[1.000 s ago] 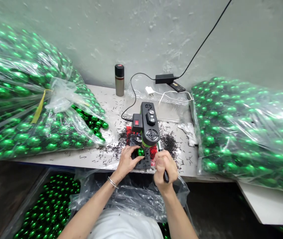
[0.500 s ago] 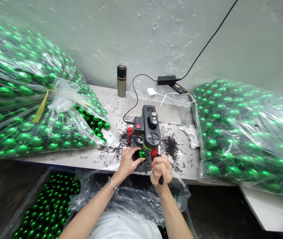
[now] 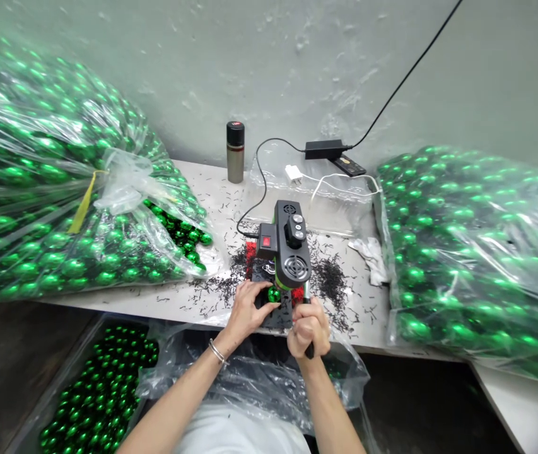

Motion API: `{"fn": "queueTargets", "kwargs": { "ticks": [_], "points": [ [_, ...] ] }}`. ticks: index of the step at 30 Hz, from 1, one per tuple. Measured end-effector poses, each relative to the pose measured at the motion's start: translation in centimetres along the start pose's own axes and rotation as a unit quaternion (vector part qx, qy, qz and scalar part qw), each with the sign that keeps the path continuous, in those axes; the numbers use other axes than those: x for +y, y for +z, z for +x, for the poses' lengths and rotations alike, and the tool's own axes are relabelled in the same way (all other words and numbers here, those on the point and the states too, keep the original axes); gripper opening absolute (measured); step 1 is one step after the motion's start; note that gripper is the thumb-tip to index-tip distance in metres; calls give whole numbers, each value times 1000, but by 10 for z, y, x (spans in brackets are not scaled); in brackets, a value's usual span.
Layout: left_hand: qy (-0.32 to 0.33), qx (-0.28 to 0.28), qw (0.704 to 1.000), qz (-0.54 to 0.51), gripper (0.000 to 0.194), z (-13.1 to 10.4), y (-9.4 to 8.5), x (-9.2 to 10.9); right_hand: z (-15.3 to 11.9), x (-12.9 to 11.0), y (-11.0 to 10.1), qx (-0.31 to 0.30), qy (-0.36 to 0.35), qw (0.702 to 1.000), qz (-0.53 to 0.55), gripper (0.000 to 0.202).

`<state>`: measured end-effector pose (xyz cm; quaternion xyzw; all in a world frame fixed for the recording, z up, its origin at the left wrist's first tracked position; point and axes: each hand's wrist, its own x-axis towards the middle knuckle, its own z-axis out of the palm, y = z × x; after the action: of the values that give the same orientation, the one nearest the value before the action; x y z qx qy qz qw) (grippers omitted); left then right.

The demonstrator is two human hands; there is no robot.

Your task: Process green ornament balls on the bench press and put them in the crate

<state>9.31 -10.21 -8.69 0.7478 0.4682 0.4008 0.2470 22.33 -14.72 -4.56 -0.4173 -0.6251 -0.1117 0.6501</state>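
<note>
1. Background: a pale grey wall behind a white desk strewn with small black pieces.
2. Machine: black, with a red switch and round grilles; its front end overhangs a black base.
3. Left hand: thumb and forefinger curve narrowly around a green ball, held below the machine's front end.
4. Right hand: fingers wrapped around a black lever handle.
5. Bottle: upright; the red marking on its black cap is too small to read.
6. Left bag and right bag: clear plastic, filled with shiny green balls.
</note>
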Motion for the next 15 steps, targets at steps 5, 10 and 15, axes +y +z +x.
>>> {"fn": "queueTargets", "kwargs": {
  "ticks": [5, 10, 15],
  "points": [
    [5, 2, 1000, 0, 34, 0, 0, 0, -5, 2, 2, 3, 9, 1000, 17, 34],
    [5, 5, 1000, -8, 35, 1, 1, -1, -3, 4, 1, -16, -13, 1000, 10, 32],
    [-3, -6, 1000, -24, 33, 1, -1, 1, -4, 5, -2, -63, -33, 997, -8, 28]
  ]
}}
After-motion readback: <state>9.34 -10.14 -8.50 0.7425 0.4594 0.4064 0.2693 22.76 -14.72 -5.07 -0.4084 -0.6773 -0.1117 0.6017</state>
